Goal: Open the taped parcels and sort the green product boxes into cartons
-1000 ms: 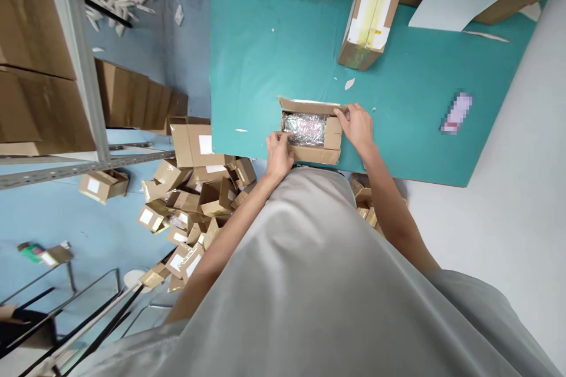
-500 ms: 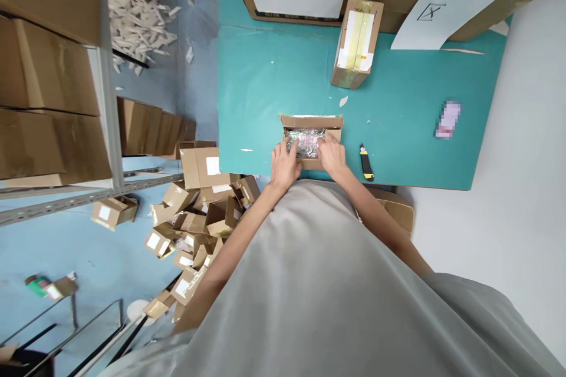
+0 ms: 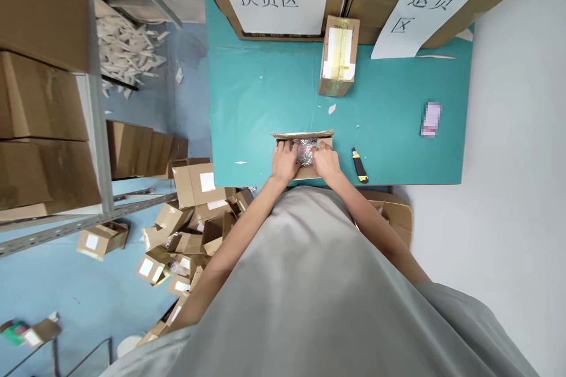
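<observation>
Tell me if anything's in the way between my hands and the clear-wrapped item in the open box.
Nothing visible is. Your left hand and right hand are both at the wrapped item, inside the open box. The cutter lies off to the right.

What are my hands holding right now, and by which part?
Your left hand and right hand are at opposite ends of the clear-wrapped item inside the open box; whether they grip it can't be told.
</observation>
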{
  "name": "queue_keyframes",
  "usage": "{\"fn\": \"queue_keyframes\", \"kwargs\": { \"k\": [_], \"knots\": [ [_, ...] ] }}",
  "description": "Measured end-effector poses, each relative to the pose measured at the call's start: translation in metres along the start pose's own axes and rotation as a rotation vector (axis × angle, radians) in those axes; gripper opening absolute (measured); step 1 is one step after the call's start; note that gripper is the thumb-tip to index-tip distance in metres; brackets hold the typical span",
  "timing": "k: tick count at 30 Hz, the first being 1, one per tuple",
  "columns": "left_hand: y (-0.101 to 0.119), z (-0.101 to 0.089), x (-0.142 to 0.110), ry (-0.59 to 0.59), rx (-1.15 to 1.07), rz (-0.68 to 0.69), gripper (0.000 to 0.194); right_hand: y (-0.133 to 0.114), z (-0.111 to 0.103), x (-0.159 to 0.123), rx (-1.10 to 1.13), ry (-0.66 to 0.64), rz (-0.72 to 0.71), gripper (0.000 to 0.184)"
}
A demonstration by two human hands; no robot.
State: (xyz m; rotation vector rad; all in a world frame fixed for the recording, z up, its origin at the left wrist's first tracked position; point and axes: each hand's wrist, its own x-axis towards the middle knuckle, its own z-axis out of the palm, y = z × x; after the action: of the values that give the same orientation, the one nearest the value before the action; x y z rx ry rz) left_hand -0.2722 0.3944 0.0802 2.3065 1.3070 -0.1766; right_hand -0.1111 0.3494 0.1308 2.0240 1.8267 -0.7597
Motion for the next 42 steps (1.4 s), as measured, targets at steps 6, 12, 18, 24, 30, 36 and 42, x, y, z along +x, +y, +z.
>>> {"fn": "queue_keyframes", "kwargs": {
  "k": [6, 12, 18, 24, 30, 36, 42],
  "knots": [
    [-0.008, 0.008, 0.004, -0.004, 0.001, 0.022, 0.084, 0.039, -0.003, -0.034, 0.014, 0.121, 0.11, 0.037],
    [-0.009, 0.007, 0.008, -0.015, 0.026, 0.034, 0.067, 0.068, 0.009, -0.038, 0.024, 0.074, 0.282, 0.043],
    [-0.014, 0.008, 0.006, 0.002, -0.047, 0.061, 0.054, 0.034, 0.013, -0.02, 0.046, 0.033, 0.173, 0.065],
    [-0.018, 0.008, 0.0, -0.034, -0.117, 0.039, 0.052, 0.007, 0.015, 0.004, 0.035, -0.057, 0.168, 0.091],
    [-0.017, 0.005, 0.002, -0.068, -0.18, -0.026, 0.057, -0.006, 0.026, 0.023, 0.08, -0.011, 0.202, 0.049],
    [-0.027, -0.001, -0.005, 0.048, -0.383, 0.006, 0.036, -0.002, 0.031, 0.018, 0.458, 0.132, 0.175, 0.032],
    [-0.02, -0.031, -0.016, 0.347, -0.723, 0.071, 0.022, -0.013, 0.013, 0.0, 1.104, 0.328, 0.157, 0.042]
  ]
}}
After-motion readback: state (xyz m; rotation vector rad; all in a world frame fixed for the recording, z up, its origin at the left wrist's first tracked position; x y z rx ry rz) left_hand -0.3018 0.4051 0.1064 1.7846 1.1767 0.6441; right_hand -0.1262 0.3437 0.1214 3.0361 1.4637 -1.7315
